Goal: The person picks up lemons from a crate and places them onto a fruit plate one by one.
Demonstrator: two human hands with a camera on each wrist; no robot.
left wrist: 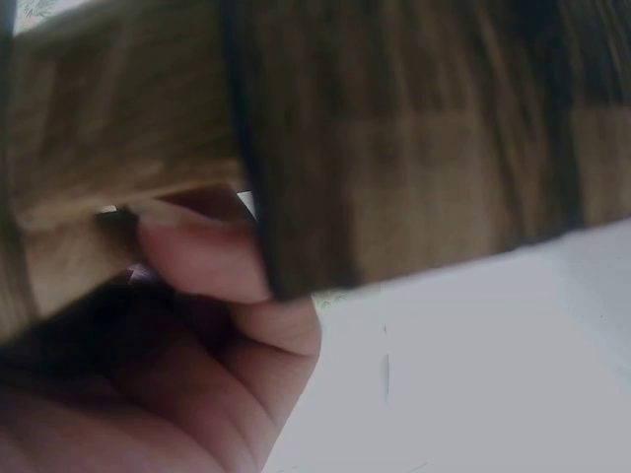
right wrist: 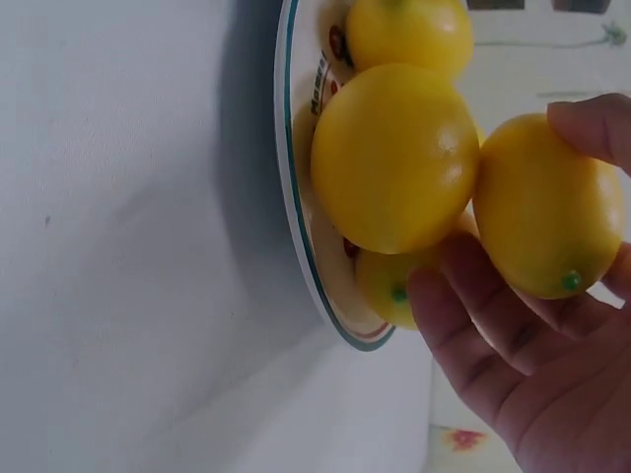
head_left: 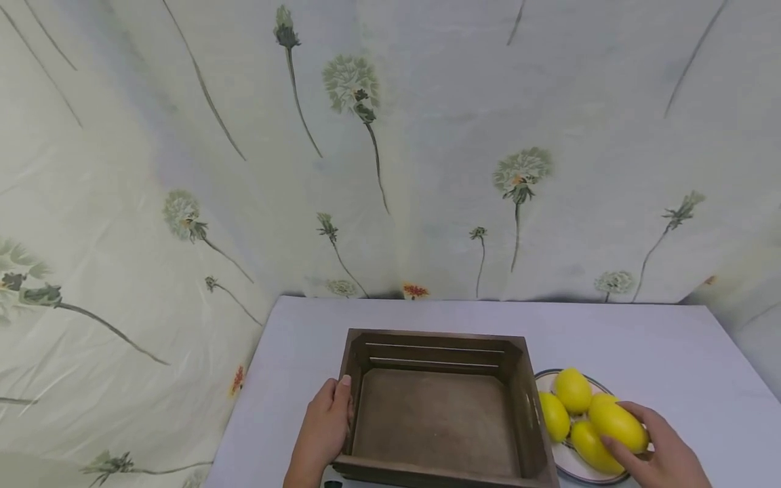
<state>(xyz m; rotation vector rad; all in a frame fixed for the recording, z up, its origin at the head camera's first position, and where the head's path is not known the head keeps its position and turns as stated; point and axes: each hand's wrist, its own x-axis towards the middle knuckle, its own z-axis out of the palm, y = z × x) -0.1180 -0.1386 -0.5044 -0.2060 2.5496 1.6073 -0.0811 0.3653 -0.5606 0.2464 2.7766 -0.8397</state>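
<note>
A brown wooden crate with slatted sides stands in the middle of the table with nothing inside. My left hand grips its left wall, thumb over the top edge; the left wrist view shows fingers at a gap between the slats. To the right of the crate, my right hand holds a yellow lemon between thumb and fingers, over a plate with a dark-green rim. Several more lemons lie on that plate. In the right wrist view, the held lemon shows a green tip.
A white tabletop lies under everything. Behind and to the left hangs a pale curtain printed with dandelions. A small dark object peeks out at the bottom edge, near the crate's front left corner; its kind is unclear.
</note>
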